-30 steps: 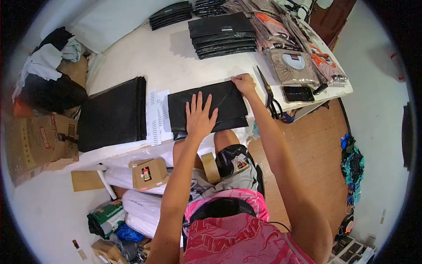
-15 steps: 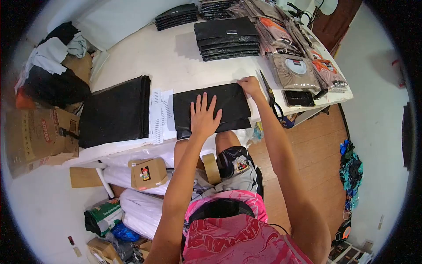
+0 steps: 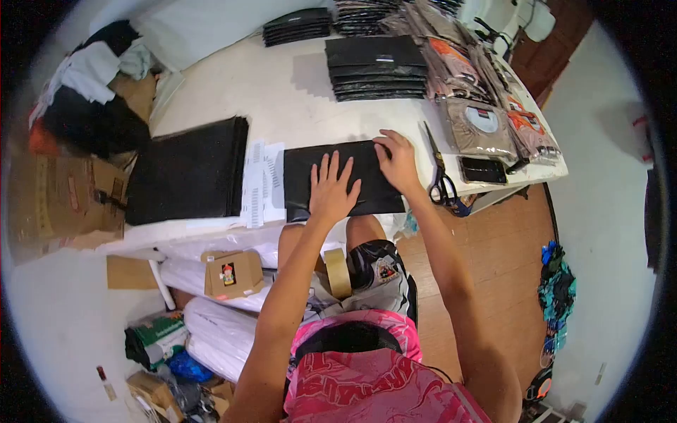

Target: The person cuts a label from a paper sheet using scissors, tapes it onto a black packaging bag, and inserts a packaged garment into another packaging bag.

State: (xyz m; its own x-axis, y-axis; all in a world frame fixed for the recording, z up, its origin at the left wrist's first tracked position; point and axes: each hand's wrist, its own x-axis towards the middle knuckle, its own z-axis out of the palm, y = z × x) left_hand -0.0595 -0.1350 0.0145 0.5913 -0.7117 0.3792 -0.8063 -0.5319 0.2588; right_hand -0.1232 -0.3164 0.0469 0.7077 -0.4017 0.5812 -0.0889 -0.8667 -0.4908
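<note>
At your far left a cardboard box (image 3: 56, 204) stood against the white table (image 3: 233, 88), next to a stack of flat black sheets (image 3: 187, 169). Printed white papers (image 3: 257, 190) lay just right of that stack. Next came the folded black bag (image 3: 367, 169), flat at the table's near edge, above your lap. Your left hand (image 3: 334, 189) pressed on it, palm down, with fingers spread. A tape roll (image 3: 338, 273) sat below, by your thigh, while a pile of black packages (image 3: 376, 67) stood farther back. Your right hand (image 3: 397, 163), apart from the left, was at the bag's upper right corner, fingers bent; whether they pinched it, you couldn't tell. Beyond lay black scissors (image 3: 440, 169), wrapped beige packets (image 3: 476, 127) and a dark phone (image 3: 483, 170)
</note>
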